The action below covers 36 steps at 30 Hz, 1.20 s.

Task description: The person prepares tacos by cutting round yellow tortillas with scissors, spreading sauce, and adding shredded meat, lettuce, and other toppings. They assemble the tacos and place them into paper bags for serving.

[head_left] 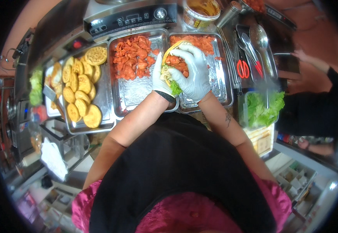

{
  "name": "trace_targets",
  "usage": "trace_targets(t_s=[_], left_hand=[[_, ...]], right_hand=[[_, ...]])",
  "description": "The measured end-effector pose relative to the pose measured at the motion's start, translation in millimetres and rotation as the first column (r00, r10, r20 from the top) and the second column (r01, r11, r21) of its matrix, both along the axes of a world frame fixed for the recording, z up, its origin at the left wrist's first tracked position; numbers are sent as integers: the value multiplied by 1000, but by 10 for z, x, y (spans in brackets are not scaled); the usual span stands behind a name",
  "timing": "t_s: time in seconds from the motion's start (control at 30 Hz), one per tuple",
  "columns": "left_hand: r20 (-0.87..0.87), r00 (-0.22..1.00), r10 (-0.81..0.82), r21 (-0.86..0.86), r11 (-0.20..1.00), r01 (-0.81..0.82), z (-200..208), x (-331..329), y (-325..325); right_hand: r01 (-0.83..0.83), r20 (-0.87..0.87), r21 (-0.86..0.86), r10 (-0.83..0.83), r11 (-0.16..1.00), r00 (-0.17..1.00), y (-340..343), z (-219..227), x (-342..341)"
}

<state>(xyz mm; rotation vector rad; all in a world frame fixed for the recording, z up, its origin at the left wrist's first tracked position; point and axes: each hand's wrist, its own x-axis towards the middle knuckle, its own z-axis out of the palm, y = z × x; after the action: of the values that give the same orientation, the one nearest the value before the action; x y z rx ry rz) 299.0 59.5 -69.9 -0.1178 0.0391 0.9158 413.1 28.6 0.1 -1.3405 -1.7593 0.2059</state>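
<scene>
Both my hands wear whitish gloves and are wrapped round one folded yellow flatbread (pixel 171 48), held above the two middle metal trays. My left hand (pixel 158 79) supports its left side. Curled over the right side is my right hand (pixel 192 73), its thumb pressed toward the opening. Green lettuce (pixel 175 88) pokes out at the near end, beside some pale shredded filling. Reddish meat chunks show between my hands; whether they lie in the bread or in the tray behind, I cannot tell. Below are the left meat tray (pixel 132 97) and the right meat tray (pixel 221 83), both holding red-sauced meat.
At left, a tray (pixel 108 97) holds several round yellow flatbreads (pixel 84 83). Tongs, red-handled scissors (pixel 242 69) and a slotted spoon (pixel 259 37) lie at right, above a lettuce container (pixel 262 108). A sauce tub (pixel 201 15) stands behind. Another person's arm (pixel 312 60) reaches in at far right.
</scene>
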Motion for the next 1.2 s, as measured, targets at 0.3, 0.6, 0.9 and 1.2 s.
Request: trace_targets(t_s=[0.3, 0.6, 0.9, 1.2], left_hand=[[136, 989, -50, 57, 997, 43, 12, 8, -3], [9, 1000, -12, 58, 998, 11, 158, 23, -16], [88, 996, -26, 49, 999, 22, 29, -4, 30], [11, 999, -39, 82, 996, 38, 12, -8, -27]], right_hand=[[-124, 62, -42, 126, 991, 990, 17, 6, 32], [-105, -139, 50, 111, 993, 984, -158, 40, 90], [-10, 232, -12, 13, 1000, 973, -194, -36, -43], [-165, 161, -169, 192, 972, 968, -304, 52, 34]])
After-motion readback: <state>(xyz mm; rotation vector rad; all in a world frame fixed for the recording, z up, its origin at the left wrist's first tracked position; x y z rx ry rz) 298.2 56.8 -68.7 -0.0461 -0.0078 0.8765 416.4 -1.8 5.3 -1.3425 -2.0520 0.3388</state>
